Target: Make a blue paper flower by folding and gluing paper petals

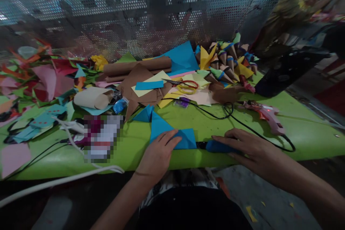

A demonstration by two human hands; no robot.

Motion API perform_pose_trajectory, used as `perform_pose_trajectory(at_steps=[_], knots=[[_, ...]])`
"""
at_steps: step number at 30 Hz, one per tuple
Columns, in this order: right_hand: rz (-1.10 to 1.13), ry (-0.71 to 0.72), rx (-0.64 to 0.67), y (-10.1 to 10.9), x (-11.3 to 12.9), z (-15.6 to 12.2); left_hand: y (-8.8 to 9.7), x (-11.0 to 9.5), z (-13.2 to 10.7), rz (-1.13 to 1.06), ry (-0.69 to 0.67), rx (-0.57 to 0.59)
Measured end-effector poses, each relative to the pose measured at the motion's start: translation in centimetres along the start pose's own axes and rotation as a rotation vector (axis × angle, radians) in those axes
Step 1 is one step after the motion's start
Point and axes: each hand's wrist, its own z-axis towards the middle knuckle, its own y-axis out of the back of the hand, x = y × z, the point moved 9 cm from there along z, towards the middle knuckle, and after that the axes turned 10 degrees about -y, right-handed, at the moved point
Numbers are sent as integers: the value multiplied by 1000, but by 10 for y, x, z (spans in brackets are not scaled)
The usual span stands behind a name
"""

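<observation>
My left hand (163,148) lies with fingers stretched over a folded sheet of blue paper (185,138), pressing it to the green tabletop near the front edge. To its right, my right hand (239,143) has its fingers around a long blue-handled tool (219,146) with a black section toward the paper. The black part meets or nearly meets the paper's right edge; its exact kind is hard to make out. A smaller folded blue paper piece (145,114) sits just behind the left hand.
Behind lie scissors (185,84), brown paper rolls (137,68) and many cut sheets. Paper cones (226,59) are heaped at the back right. A pink glue gun (269,115) with a black cord lies right. White cable (67,181) crosses the left front. A perforated metal screen (121,14) stands behind.
</observation>
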Motion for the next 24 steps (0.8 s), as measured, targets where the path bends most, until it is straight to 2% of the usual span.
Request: perform_pose_trajectory(at_steps=[4, 8, 18, 24], knots=[[-19, 4, -2, -3, 1, -3, -4, -13, 0, 45, -68, 119], [-15, 5, -12, -6, 5, -7, -7, -14, -2, 72, -63, 198], [-10, 19, -56, -10, 12, -24, -5, -14, -4, 36, -67, 166], [-62, 48, -126, -10, 27, -25, -8, -13, -3, 29, -45, 210]])
